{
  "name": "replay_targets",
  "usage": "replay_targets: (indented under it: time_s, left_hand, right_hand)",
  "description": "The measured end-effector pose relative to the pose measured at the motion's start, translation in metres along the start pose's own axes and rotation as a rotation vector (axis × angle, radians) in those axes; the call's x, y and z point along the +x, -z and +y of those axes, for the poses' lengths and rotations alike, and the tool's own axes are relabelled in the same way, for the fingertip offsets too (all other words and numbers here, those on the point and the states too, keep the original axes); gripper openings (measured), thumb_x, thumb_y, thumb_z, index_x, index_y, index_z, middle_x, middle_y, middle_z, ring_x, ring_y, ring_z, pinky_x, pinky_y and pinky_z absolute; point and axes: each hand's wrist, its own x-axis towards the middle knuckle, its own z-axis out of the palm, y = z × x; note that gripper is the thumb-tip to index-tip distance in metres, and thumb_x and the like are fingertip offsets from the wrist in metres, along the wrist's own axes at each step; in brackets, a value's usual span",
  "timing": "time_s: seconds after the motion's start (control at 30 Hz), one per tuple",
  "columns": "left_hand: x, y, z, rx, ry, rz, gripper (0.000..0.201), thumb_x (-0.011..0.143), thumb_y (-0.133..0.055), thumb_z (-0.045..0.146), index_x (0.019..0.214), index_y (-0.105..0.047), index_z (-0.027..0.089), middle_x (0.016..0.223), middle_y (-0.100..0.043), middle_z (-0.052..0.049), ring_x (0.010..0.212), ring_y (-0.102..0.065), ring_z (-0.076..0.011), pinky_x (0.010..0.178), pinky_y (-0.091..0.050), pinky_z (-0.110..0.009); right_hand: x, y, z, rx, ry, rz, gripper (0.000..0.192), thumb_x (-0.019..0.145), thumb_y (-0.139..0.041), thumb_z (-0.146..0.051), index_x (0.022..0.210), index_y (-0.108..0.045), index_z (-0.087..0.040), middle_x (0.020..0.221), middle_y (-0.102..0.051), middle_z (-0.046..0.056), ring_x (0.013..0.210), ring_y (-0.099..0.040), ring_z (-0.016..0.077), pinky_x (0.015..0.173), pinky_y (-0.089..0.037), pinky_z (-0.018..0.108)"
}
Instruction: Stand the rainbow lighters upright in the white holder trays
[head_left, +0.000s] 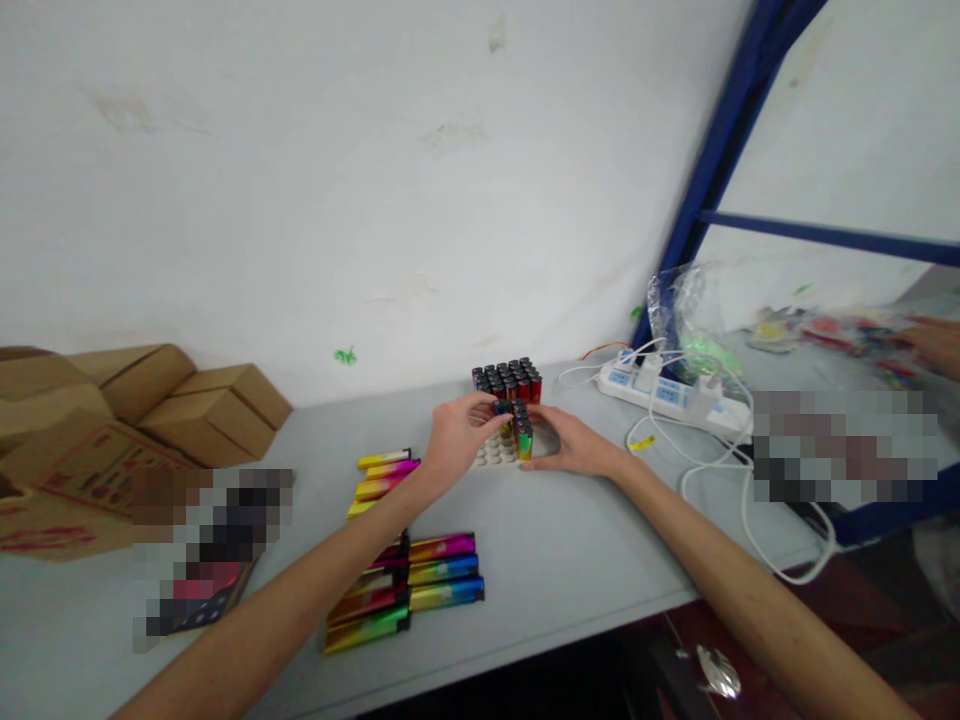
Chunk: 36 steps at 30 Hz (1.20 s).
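Observation:
A white tray with round holes [491, 452] lies on the table, and a row of upright lighters [523, 430] stands along its right side. My left hand [457, 440] reaches over the tray, thumb and fingers pinched on the top of a dark-topped lighter [504, 408]. At the tray's right end my right hand [562, 440] curves round the edge, its thumb at the front corner and its fingers behind the row. Just behind the tray stands a block of upright red and dark lighters [510, 380]. Shiny multicoloured lighters [446, 570] lie in stacked rows nearer me, partly hidden by my left forearm.
Brown cardboard boxes [217, 410] are piled at the left. A white power strip [667, 395] with looping white cables [739, 465] lies at the right, beside a blue metal frame [709, 170]. Another person's hand [934, 340] shows beyond it near plastic-wrapped items. A wall closes off the back.

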Motion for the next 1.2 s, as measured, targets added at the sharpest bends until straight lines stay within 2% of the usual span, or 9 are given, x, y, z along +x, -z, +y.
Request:
replay_targets:
  time_s: [0.23, 0.43, 0.57, 0.67, 0.77, 0.87, 1.0, 1.1, 1.2]
  left_hand:
    - [-0.002, -0.003, 0.000, 0.138, -0.024, -0.072, 0.020, 0.079, -0.077, 0.023, 0.091, -0.061, 0.021, 0.071, -0.070, 0.003, 0.068, -0.070, -0.0161, 0.066, -0.056, -0.027]
    - [0.006, 0.001, 0.006, 0.186, -0.014, -0.179, 0.018, 0.078, -0.076, 0.023, 0.084, -0.058, 0.022, 0.068, -0.069, 0.001, 0.067, -0.068, -0.0198, 0.064, -0.051, -0.030]
    - [0.010, -0.003, 0.010, 0.192, 0.011, -0.173, 0.022, 0.075, -0.075, 0.018, 0.081, -0.055, 0.022, 0.067, -0.066, 0.001, 0.066, -0.066, -0.0202, 0.062, -0.049, -0.030]
    - [0.008, -0.007, 0.009, 0.143, 0.045, -0.156, 0.024, 0.076, -0.075, 0.018, 0.085, -0.053, 0.022, 0.072, -0.066, 0.001, 0.066, -0.066, -0.0186, 0.062, -0.049, -0.029]
    - [0.000, -0.004, 0.008, 0.138, 0.060, -0.190, 0.030, 0.074, -0.077, 0.018, 0.092, -0.053, 0.022, 0.073, -0.066, 0.002, 0.066, -0.066, -0.0182, 0.064, -0.051, -0.029]
    - [-0.019, 0.010, 0.013, 0.248, 0.027, -0.173, 0.030, 0.080, -0.076, 0.026, 0.102, -0.056, 0.021, 0.082, -0.069, -0.002, 0.074, -0.068, -0.0204, 0.073, -0.054, -0.034]
    - [-0.055, 0.046, 0.019, 0.533, -0.081, -0.045, 0.014, 0.095, -0.057, 0.031, 0.103, -0.059, 0.021, 0.106, -0.068, -0.010, 0.104, -0.065, -0.0265, 0.096, -0.050, -0.043]
    - [-0.079, 0.083, 0.010, 0.743, -0.078, 0.086, 0.022, 0.097, -0.051, 0.033, 0.112, -0.059, 0.019, 0.120, -0.063, -0.014, 0.117, -0.058, -0.0297, 0.105, -0.045, -0.046]
    - [-0.098, 0.116, -0.010, 1.026, 0.028, 0.144, 0.039, 0.099, -0.046, 0.040, 0.127, -0.056, 0.015, 0.140, -0.051, -0.022, 0.130, -0.049, -0.0377, 0.105, -0.044, -0.055]
  right_hand:
    - [0.001, 0.000, -0.001, -0.015, -0.002, 0.004, 0.085, 0.072, -0.086, -0.046, 0.144, -0.048, -0.022, 0.139, -0.061, 0.014, 0.124, -0.061, 0.0297, 0.109, -0.049, 0.049]
    - [0.001, 0.001, -0.003, 0.016, -0.005, -0.002, 0.085, 0.071, -0.087, -0.044, 0.143, -0.048, -0.022, 0.140, -0.060, 0.015, 0.125, -0.061, 0.0299, 0.110, -0.048, 0.049]
    - [0.001, 0.001, -0.002, 0.028, -0.007, 0.001, 0.083, 0.073, -0.086, -0.045, 0.144, -0.047, -0.023, 0.143, -0.058, 0.014, 0.125, -0.061, 0.0295, 0.110, -0.048, 0.049]
    - [0.001, 0.002, -0.003, 0.026, 0.003, -0.001, 0.082, 0.074, -0.085, -0.044, 0.144, -0.047, -0.023, 0.143, -0.059, 0.014, 0.126, -0.060, 0.0300, 0.111, -0.047, 0.050]
    - [0.001, 0.003, -0.006, 0.017, -0.003, -0.004, 0.081, 0.074, -0.085, -0.044, 0.143, -0.048, -0.022, 0.142, -0.059, 0.015, 0.126, -0.061, 0.0304, 0.111, -0.048, 0.050]
    - [0.000, 0.002, -0.006, 0.006, -0.016, 0.007, 0.081, 0.074, -0.085, -0.045, 0.142, -0.049, -0.020, 0.143, -0.059, 0.016, 0.128, -0.060, 0.0306, 0.113, -0.046, 0.051]
    - [-0.002, 0.001, -0.003, -0.045, -0.062, 0.021, 0.082, 0.073, -0.085, -0.047, 0.142, -0.050, -0.018, 0.143, -0.059, 0.018, 0.129, -0.060, 0.0332, 0.113, -0.047, 0.053]
    - [-0.002, 0.001, -0.003, -0.062, -0.070, 0.011, 0.082, 0.072, -0.086, -0.047, 0.141, -0.052, -0.018, 0.141, -0.061, 0.018, 0.126, -0.062, 0.0346, 0.111, -0.049, 0.054]
    - [-0.002, 0.001, -0.002, -0.072, -0.063, 0.014, 0.082, 0.072, -0.086, -0.047, 0.141, -0.051, -0.018, 0.140, -0.061, 0.018, 0.126, -0.063, 0.0347, 0.111, -0.049, 0.054]
